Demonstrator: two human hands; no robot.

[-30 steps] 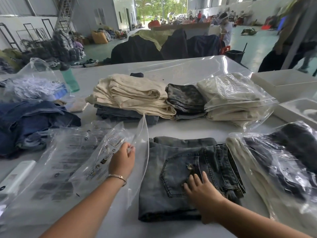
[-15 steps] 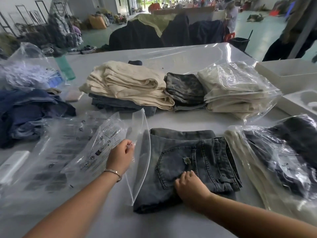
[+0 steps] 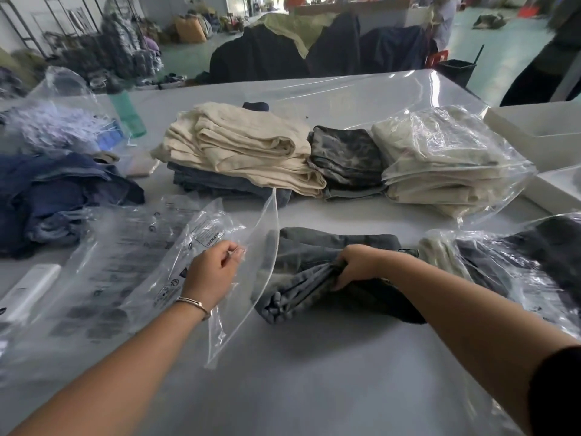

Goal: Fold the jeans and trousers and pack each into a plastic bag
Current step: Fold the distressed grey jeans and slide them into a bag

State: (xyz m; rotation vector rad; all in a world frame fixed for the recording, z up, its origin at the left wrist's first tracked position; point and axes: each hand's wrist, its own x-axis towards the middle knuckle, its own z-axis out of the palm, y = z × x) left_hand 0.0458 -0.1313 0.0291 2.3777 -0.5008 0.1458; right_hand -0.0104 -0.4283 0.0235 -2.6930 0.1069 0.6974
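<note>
Seen from the head camera, the left hand (image 3: 213, 272) pinches the raised mouth of a clear printed plastic bag (image 3: 201, 247), and the right hand (image 3: 356, 265) grips the lifted edge of the folded grey denim jeans (image 3: 314, 278) near the white table's (image 3: 314, 388) front edge. Behind them lie stacked cream folded trousers (image 3: 248, 146) and a bagged cream pile (image 3: 440, 158); beyond the far edge, a hall with a green floor (image 3: 503, 42).

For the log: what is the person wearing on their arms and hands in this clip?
Both forearms are bare and neither hand is gloved. The left hand has a thin silver-coloured bangle at the wrist. The right hand shows no jewellery; a dark sleeve edge covers the right upper arm at the frame's lower right corner. No watch or markings are visible.
</note>
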